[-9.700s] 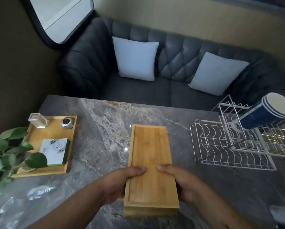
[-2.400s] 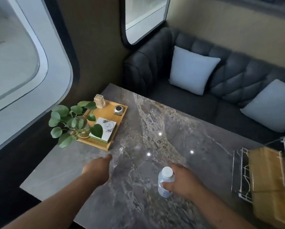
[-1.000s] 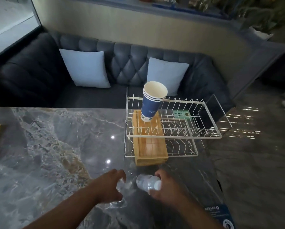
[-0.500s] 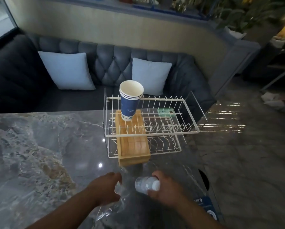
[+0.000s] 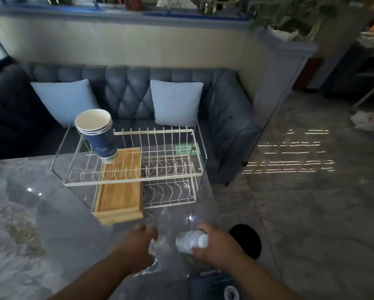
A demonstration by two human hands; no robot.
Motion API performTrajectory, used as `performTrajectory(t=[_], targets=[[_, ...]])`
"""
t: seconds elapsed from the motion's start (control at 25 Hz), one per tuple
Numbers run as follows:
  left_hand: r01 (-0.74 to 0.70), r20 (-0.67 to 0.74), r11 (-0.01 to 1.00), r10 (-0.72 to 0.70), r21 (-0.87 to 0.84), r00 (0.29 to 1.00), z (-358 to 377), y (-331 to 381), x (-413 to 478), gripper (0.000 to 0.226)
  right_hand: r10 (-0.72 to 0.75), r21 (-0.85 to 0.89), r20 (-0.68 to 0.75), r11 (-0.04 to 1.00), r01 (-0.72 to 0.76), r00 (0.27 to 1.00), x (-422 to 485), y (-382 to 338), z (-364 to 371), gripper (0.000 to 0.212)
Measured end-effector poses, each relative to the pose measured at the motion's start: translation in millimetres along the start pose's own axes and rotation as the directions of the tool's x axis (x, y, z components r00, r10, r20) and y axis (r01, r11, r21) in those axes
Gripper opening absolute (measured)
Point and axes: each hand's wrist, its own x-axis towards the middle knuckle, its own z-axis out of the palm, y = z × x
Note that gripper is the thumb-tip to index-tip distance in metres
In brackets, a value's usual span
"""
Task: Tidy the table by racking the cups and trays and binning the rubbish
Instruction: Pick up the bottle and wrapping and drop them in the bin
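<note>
Head view: right hand [image 5: 216, 245] wrapped round one small bottle [image 5: 191, 241], left hand [image 5: 138, 247] pinching clear plastic wrap [image 5: 157, 245], both nearer the grey marble table [image 5: 30, 213] edge than a moment ago, by a dark bin hole [image 5: 246, 239]. Further out, white rack [image 5: 138, 180] holding stacked wooden trays [image 5: 121, 191] and three nested blue cups [image 5: 99, 133]. Behind, grey sofa [image 5: 125, 89], two pale cushions [image 5: 177, 102].

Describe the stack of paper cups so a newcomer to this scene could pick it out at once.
Find the white wire rack on the grey marble table. On its upper tier, at the left end above the bamboo trays, the stack of paper cups leans. It is the only dark blue thing there, white inside.
</note>
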Motion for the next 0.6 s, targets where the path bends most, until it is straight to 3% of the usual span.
performTrajectory(t=[0.24,0.4,0.6], targets=[[0.059,-0.056,0.996,-0.063,-0.061,0.996,6.1,60.5,19.9,0.056,0.027,0.034,0.013,0.999,-0.028,1.0,0.9,46.4,-35.8,0.063],[0.039,-0.128,0.998,-0.045,-0.048,0.991,3.7,71.5,31.6,0.046,0.047,0.045,0.029,0.998,-0.048,0.998,4.0,53.0,-41.1,0.058],[-0.002,-0.203,0.989,-0.029,-0.147,0.979,3.4,76.4,47.2,0.035,0.094,0.016,-0.014,0.995,-0.094,0.995,4.3,54.8,-38.9,0.059]])
